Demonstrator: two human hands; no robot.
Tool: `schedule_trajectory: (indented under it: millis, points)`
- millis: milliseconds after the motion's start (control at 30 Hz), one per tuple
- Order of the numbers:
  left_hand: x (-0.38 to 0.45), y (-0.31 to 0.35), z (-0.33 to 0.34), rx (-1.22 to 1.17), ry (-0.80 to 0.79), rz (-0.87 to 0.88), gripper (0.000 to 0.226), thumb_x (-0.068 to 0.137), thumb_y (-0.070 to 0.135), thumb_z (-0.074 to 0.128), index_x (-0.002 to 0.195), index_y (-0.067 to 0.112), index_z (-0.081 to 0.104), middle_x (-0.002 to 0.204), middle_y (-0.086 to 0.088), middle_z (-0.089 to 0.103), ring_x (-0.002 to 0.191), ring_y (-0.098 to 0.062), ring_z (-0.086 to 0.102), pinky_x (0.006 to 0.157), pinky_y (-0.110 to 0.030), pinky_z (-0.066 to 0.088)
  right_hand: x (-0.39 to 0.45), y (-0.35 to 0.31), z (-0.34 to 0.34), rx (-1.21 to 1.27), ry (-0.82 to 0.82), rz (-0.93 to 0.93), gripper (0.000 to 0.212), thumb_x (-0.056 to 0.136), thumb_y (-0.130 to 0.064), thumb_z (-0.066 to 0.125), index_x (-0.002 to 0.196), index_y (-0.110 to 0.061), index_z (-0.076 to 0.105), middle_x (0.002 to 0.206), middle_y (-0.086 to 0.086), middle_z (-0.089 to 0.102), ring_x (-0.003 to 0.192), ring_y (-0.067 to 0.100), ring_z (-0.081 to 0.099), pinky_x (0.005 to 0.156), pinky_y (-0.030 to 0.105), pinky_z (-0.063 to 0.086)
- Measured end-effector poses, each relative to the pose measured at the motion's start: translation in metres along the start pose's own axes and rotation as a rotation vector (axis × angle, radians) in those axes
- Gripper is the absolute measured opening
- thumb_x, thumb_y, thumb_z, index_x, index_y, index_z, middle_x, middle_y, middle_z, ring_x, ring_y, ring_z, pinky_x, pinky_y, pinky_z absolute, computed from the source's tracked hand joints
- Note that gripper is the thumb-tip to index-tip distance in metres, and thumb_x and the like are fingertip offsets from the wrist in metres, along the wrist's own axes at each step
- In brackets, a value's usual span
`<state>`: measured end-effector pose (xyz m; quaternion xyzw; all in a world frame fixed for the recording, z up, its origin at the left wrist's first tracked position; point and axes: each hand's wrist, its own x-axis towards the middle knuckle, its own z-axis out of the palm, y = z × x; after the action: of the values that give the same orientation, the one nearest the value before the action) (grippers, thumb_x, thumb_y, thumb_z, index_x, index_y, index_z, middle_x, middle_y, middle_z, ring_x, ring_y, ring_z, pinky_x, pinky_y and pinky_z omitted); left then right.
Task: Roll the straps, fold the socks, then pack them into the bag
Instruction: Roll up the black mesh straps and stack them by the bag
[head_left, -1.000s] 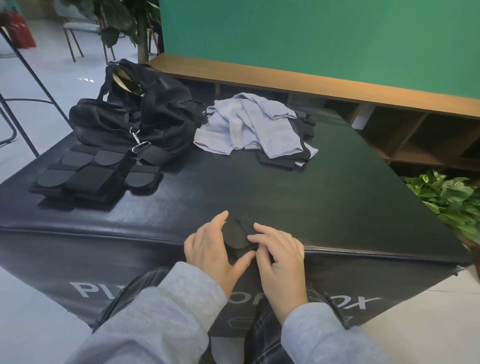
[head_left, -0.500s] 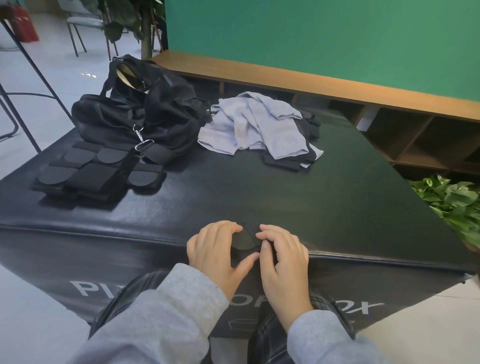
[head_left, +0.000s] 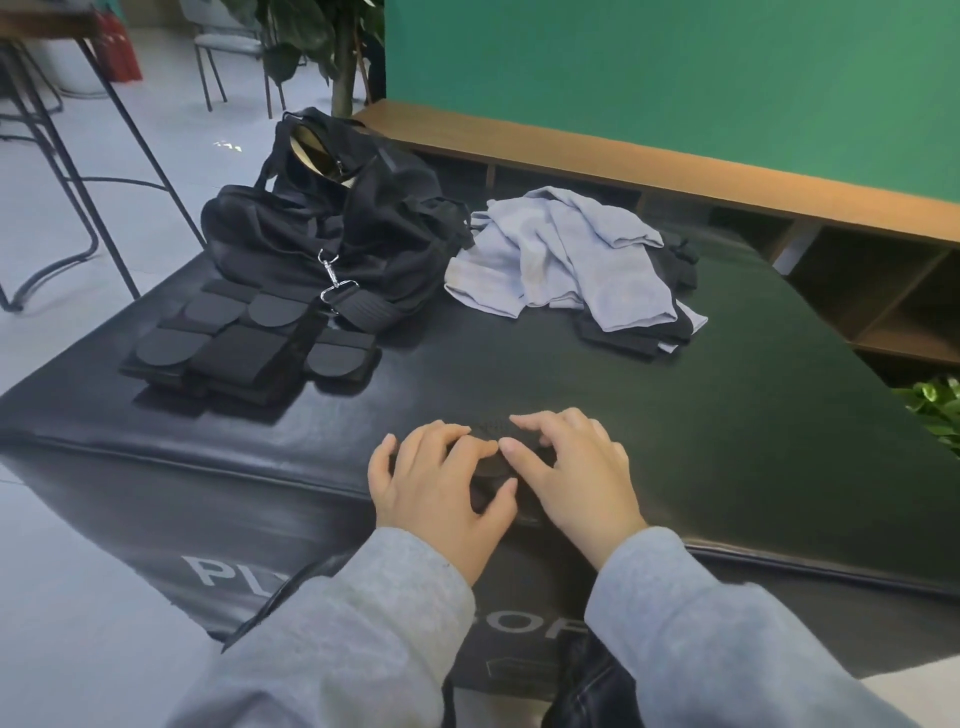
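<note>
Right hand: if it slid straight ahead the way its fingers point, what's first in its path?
Probably the strap under its fingers. Beyond that, bare mat up to the grey cloth pile, though depth is hard to judge.

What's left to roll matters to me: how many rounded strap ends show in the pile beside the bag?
4: back left tab, back right tab, front left tab, front right tab. More may lie hidden underneath.

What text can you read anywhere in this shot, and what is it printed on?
"PL": white letters on the front side of the black mat, cut off by the left sleeve.
"OF": more of the same word, showing between the sleeves.
Nothing readable on the bag, straps or socks.
</note>
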<state>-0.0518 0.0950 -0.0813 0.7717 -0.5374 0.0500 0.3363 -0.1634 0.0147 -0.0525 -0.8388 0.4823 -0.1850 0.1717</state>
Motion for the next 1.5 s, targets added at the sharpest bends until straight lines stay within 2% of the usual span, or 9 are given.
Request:
schedule_trajectory:
  millis: [200, 333, 467, 600, 900, 1100, 1267, 1367, 1500]
  points:
    - [0.024, -0.026, -0.016, 0.044, -0.143, 0.022, 0.046, 0.090, 0.059, 0.037, 0.133, 0.045, 0.043, 0.150, 0.021, 0.024, 0.142, -0.001, 0.005, 0.114, -0.029, -0.003, 0.025, -0.020, 0.011, -0.108, 0.001, -0.054, 0.039, 0.096, -0.051, 0.036, 0.132, -0.042, 0.047, 0.101, -0.010, 0.046, 0.107, 0.015, 0.042, 0.086, 0.031, 0.028]
    - [0.035, -0.049, -0.026, 0.074, -0.132, 0.068, 0.055, 0.083, 0.068, 0.032, 0.125, 0.041, 0.056, 0.137, 0.014, 0.049, 0.134, -0.008, 0.034, 0.112, -0.028, 0.004, 0.038, -0.025, 0.012, -0.176, -0.066, -0.138, 0.041, 0.099, -0.049, 0.024, 0.136, -0.049, 0.039, 0.098, -0.008, 0.046, 0.105, 0.017, 0.042, 0.084, 0.032, 0.028]
    - [0.034, -0.062, -0.027, 0.044, -0.056, 0.096, 0.053, 0.080, 0.058, 0.042, 0.110, 0.025, 0.069, 0.112, 0.001, 0.066, 0.107, -0.020, 0.059, 0.108, -0.031, 0.020, 0.046, -0.026, 0.012, -0.071, -0.093, -0.170, 0.041, 0.096, -0.047, 0.024, 0.123, -0.046, 0.056, 0.091, -0.009, 0.048, 0.098, 0.015, 0.042, 0.083, 0.030, 0.027]
    - [0.033, -0.074, -0.031, 0.007, 0.083, 0.047, 0.047, 0.082, 0.048, 0.051, 0.112, 0.016, 0.068, 0.115, -0.006, 0.063, 0.108, -0.025, 0.055, 0.101, -0.047, 0.040, 0.049, -0.027, 0.015, -0.121, -0.084, -0.246, 0.038, 0.097, -0.047, 0.032, 0.126, -0.039, 0.054, 0.105, -0.015, 0.042, 0.109, 0.010, 0.035, 0.089, 0.025, 0.023]
    - [0.065, -0.086, -0.044, 0.068, 0.391, -0.060, 0.040, 0.080, 0.045, 0.062, 0.105, 0.014, 0.066, 0.116, -0.007, 0.063, 0.117, -0.024, 0.048, 0.108, -0.049, 0.029, 0.050, -0.026, 0.016, -0.138, -0.084, -0.267, 0.035, 0.096, -0.046, 0.035, 0.126, -0.037, 0.053, 0.119, -0.019, 0.043, 0.115, 0.007, 0.032, 0.092, 0.023, 0.020]
    - [0.077, -0.082, -0.038, 0.197, 0.264, -0.248, 0.042, 0.078, 0.046, 0.067, 0.106, 0.015, 0.059, 0.115, -0.001, 0.061, 0.130, -0.023, 0.033, 0.110, -0.041, 0.003, 0.050, -0.025, 0.017, -0.118, -0.061, -0.243, 0.032, 0.097, -0.043, 0.036, 0.122, -0.034, 0.054, 0.118, -0.019, 0.045, 0.114, 0.006, 0.034, 0.089, 0.021, 0.020]
    - [0.077, -0.080, -0.035, 0.256, 0.223, -0.249, 0.045, 0.078, 0.048, 0.066, 0.105, 0.012, 0.058, 0.129, -0.009, 0.054, 0.132, -0.029, 0.030, 0.107, -0.048, 0.016, 0.050, -0.025, 0.017, -0.062, -0.022, -0.205, 0.031, 0.097, -0.040, 0.035, 0.118, -0.029, 0.054, 0.119, -0.016, 0.050, 0.113, 0.008, 0.037, 0.089, 0.022, 0.022]
    - [0.077, -0.073, -0.029, 0.265, 0.250, -0.159, 0.046, 0.074, 0.043, 0.072, 0.102, 0.009, 0.060, 0.136, -0.018, 0.048, 0.131, -0.035, 0.032, 0.102, -0.051, 0.027, 0.050, -0.023, 0.018, -0.057, 0.117, -0.111, 0.029, 0.096, -0.038, 0.037, 0.115, -0.025, 0.056, 0.119, -0.012, 0.051, 0.115, 0.011, 0.036, 0.092, 0.025, 0.022]
    - [0.079, -0.052, -0.013, 0.283, 0.232, 0.075, 0.050, 0.076, 0.042, 0.066, 0.111, 0.007, 0.055, 0.141, -0.018, 0.042, 0.133, -0.030, 0.025, 0.106, -0.043, 0.018, 0.052, -0.020, 0.024, -0.041, 0.347, 0.072, 0.038, 0.094, -0.032, 0.044, 0.128, -0.015, 0.049, 0.139, 0.000, 0.041, 0.132, 0.018, 0.026, 0.111, 0.040, 0.019]
